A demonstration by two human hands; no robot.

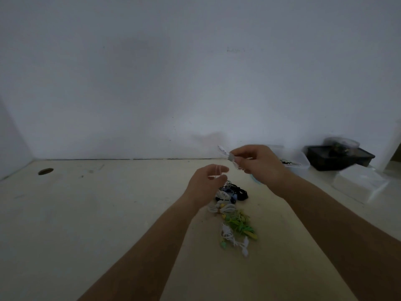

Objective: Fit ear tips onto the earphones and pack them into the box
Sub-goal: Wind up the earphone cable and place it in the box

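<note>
Both my hands are raised above a pale table (108, 213). My right hand (258, 164) pinches a white earphone (227, 154) between thumb and fingers, its end sticking out to the left. My left hand (208, 181) is just below and left of it, fingers curled, with a thin white cable (219, 170) looped over the fingers. Below the hands lies a pile of bundled earphones: black and blue ones (235, 192), white ones (221, 208), green and yellow ones (238, 224) and a loose white pair (235, 241).
A clear plastic container (297, 159) stands at the back right by the wall. Beside it sits a black tray (338, 158) with a clear lid on top. A white box (360, 185) lies at the right edge. A round hole (45, 171) is in the table at the far left.
</note>
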